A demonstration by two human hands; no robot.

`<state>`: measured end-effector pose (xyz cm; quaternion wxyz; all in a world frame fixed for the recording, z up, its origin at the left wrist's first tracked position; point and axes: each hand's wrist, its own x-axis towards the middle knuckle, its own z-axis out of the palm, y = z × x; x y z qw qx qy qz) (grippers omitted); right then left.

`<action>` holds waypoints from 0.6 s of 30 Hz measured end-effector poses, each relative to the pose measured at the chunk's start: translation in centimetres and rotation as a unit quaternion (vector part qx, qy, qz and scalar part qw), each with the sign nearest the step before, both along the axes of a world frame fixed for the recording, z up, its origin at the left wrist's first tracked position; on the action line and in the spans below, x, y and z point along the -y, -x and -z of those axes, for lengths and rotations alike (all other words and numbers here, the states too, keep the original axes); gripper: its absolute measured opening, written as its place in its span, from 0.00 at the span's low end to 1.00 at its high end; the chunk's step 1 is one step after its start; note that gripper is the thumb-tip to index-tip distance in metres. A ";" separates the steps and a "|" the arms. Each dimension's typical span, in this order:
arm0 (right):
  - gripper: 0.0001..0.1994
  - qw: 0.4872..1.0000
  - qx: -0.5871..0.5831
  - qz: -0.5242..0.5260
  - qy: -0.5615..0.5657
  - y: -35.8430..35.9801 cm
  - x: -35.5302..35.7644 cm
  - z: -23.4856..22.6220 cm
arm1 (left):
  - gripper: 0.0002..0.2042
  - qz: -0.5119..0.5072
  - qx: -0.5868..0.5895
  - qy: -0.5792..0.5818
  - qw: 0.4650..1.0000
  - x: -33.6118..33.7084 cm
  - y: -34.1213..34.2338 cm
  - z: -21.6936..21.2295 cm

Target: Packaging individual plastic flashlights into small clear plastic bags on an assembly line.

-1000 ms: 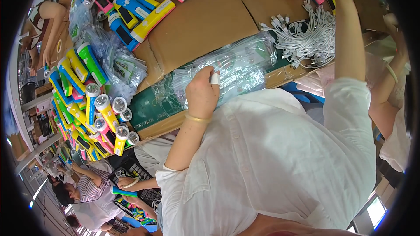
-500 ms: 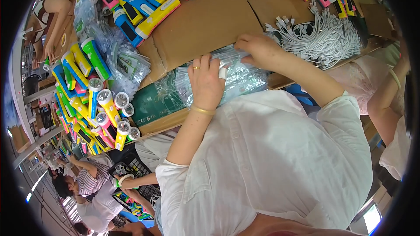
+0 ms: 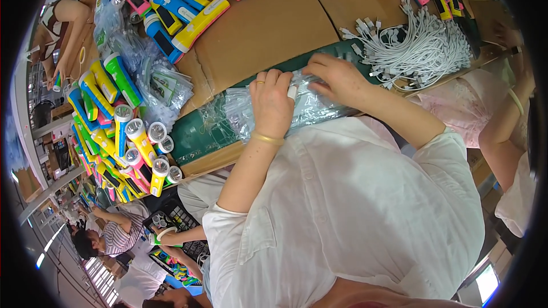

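A stack of clear plastic bags [image 3: 322, 111] lies across the front edge of the table, right against my body. My left hand [image 3: 272, 100] presses down on it from the left with bent fingers gripping the bags. A ring and a yellow bangle show on this hand, along with a small white piece by the fingers. From the right, my right hand [image 3: 338, 81] reaches to the upper edge of the same bags, thumb and fingers curled round the plastic. Its fingertips are partly lost in the glare of the film.
White charging cables [image 3: 422, 48] lie heaped to the right. Colourful flashlights [image 3: 134, 131] pile up at the left, with more at the far left and far right. Packed plastic bags [image 3: 162, 82] lie beside a cardboard sheet [image 3: 262, 28]. A co-worker's arm [image 3: 499, 137] is at the right.
The upper part of the bags has been drawn down toward me, uncovering green tabletop below the cardboard. My right hand has shifted slightly left and down; my left hand stays on the bags.
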<state>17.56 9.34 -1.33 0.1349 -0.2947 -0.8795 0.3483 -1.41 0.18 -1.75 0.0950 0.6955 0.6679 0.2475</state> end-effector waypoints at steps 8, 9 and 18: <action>0.08 0.999 -0.025 -0.010 -0.034 0.8 -1.1 0.5 | 0.13 0.005 0.015 0.013 1.000 -0.5 0.2 0.4; 0.08 0.998 -0.036 -0.012 -0.040 0.9 -1.1 0.5 | 0.13 0.031 0.005 -0.010 0.999 -0.4 0.3 0.6; 0.08 0.996 -0.047 -0.008 0.074 -0.4 -2.6 0.1 | 0.06 0.005 0.089 -0.048 0.995 2.2 2.9 -1.1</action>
